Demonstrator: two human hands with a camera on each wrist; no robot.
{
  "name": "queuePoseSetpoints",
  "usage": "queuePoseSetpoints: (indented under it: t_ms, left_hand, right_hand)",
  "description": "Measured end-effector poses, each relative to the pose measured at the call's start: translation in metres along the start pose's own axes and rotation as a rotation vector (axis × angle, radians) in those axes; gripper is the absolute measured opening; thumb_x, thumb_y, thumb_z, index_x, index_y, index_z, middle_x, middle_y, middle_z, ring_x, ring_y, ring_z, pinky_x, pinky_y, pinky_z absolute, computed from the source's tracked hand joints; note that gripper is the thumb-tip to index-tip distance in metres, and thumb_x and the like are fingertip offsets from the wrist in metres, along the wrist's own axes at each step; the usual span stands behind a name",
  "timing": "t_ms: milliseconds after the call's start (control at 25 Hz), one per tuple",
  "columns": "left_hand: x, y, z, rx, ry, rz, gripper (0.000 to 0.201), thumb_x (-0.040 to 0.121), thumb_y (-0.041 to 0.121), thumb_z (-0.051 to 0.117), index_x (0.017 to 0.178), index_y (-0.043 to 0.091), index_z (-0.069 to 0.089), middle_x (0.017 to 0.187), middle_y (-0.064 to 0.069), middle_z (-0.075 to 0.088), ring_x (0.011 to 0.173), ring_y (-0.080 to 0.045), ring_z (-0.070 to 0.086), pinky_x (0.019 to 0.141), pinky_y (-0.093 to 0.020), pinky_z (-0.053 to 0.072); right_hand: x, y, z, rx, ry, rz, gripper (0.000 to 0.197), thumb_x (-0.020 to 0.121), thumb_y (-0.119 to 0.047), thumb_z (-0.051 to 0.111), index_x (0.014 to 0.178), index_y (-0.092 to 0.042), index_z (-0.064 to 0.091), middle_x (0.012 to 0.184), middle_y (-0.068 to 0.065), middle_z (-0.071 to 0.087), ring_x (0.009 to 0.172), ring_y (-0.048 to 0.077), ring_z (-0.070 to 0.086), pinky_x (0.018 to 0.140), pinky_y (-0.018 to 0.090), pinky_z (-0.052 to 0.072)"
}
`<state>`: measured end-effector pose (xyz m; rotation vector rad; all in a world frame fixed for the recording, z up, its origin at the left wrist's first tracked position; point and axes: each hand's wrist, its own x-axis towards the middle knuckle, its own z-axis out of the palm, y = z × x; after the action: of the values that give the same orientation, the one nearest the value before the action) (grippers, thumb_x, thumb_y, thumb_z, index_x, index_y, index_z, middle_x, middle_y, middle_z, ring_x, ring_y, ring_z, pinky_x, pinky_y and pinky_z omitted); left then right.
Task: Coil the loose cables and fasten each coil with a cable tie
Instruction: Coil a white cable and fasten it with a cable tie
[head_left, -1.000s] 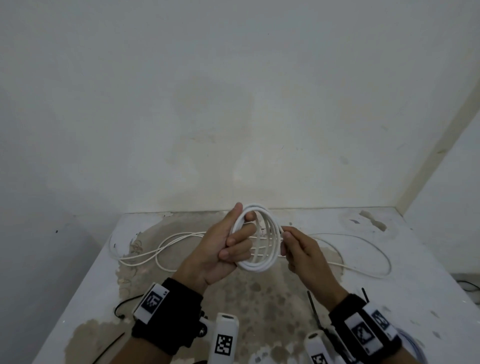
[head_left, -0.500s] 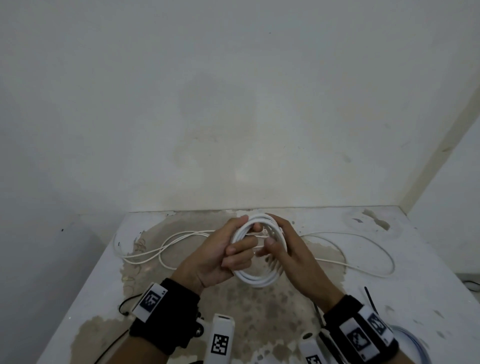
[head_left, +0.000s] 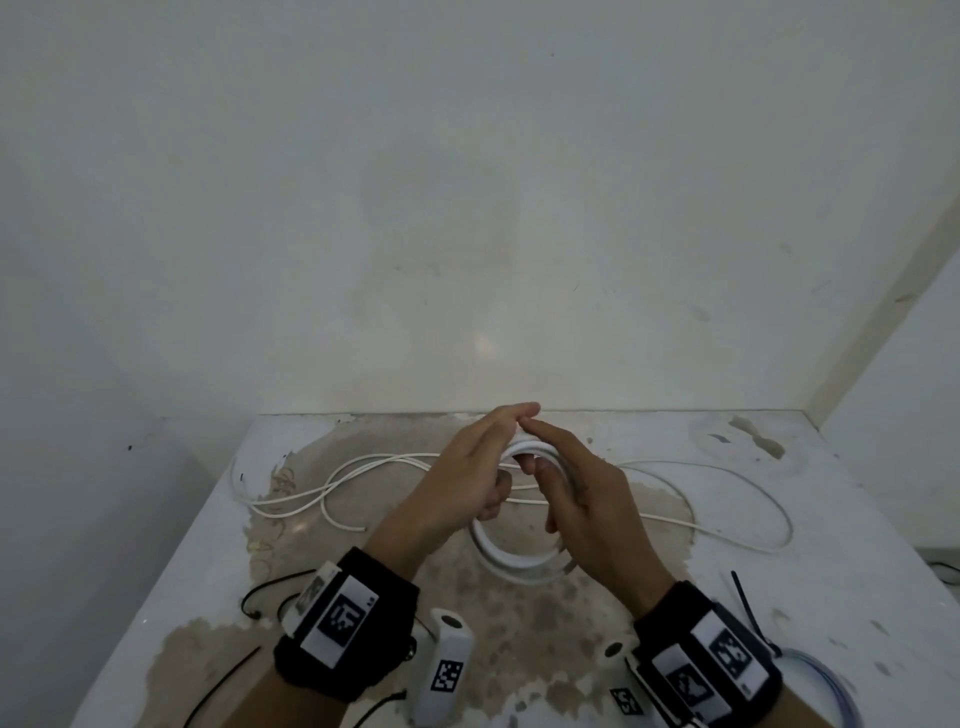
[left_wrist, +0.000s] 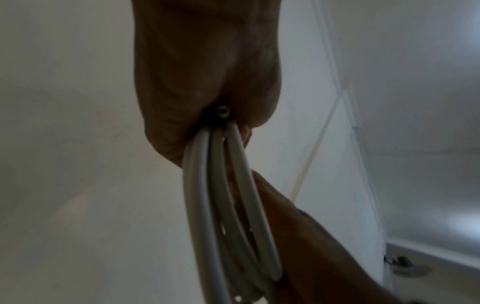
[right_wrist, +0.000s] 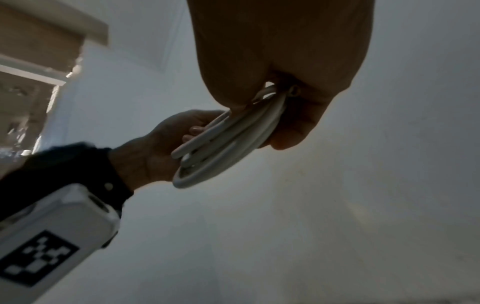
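Note:
A white cable coil (head_left: 514, 562) of several loops is held upright over the middle of the table. My left hand (head_left: 480, 470) grips its left side, fingers curled through the loops. My right hand (head_left: 563, 486) grips the right side, its index finger laid over the top of the coil so the two hands' fingertips meet. In the left wrist view the coil strands (left_wrist: 223, 205) hang from my left hand (left_wrist: 207, 72), with a cut cable end (left_wrist: 223, 111) at the palm. In the right wrist view the coil (right_wrist: 228, 144) runs between my right hand (right_wrist: 280, 51) and my left hand (right_wrist: 155, 148).
Loose white cables lie on the stained table (head_left: 857, 545), one bundle at the left (head_left: 337, 478) and a long loop at the right (head_left: 727, 499). Black cable ties lie at the near right (head_left: 748, 608) and near left (head_left: 260, 597). A bluish coil (head_left: 826, 680) sits at the bottom right.
My right hand has moved from the coil's right edge onto the coil and curled round it. Both hands have closed together, covering most of the coil.

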<state>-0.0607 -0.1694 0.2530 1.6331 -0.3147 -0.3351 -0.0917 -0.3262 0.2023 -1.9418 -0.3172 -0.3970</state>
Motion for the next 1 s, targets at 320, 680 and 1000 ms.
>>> queuePoseSetpoints:
  t_ms: [320, 680, 1000]
  left_hand:
    - [0.004, -0.016, 0.002, 0.460, 0.245, 0.256, 0.031, 0.103, 0.038, 0.040, 0.129, 0.030, 0.054, 0.070, 0.003, 0.064, 0.047, -0.011, 0.061, 0.053, -0.024, 0.048]
    - [0.002, -0.008, -0.016, 0.203, -0.181, 0.072, 0.027, 0.104, 0.020, 0.044, 0.128, 0.020, 0.057, 0.080, -0.004, 0.061, 0.050, -0.017, 0.055, 0.051, -0.027, 0.047]
    - [0.007, -0.009, -0.008, -0.136, 0.074, 0.059, 0.037, 0.106, 0.013, 0.032, 0.133, 0.019, 0.056, 0.081, -0.002, 0.053, 0.048, -0.012, 0.033, 0.043, -0.023, 0.035]
  right_hand:
    - [0.009, 0.011, 0.004, 0.195, 0.151, 0.130, 0.030, 0.105, -0.015, 0.049, 0.128, -0.032, 0.060, 0.085, -0.014, 0.065, 0.060, 0.003, 0.056, 0.061, 0.023, 0.046]
    - [0.016, 0.005, -0.012, 0.020, -0.045, 0.036, 0.039, 0.100, -0.020, 0.059, 0.137, -0.033, 0.057, 0.098, -0.012, 0.074, 0.079, 0.006, 0.068, 0.073, 0.021, 0.053]
    - [0.001, 0.009, 0.004, 0.444, 0.061, 0.257, 0.046, 0.104, -0.001, 0.043, 0.139, -0.031, 0.051, 0.092, 0.008, 0.067, 0.058, 0.023, 0.059, 0.055, 0.028, 0.050]
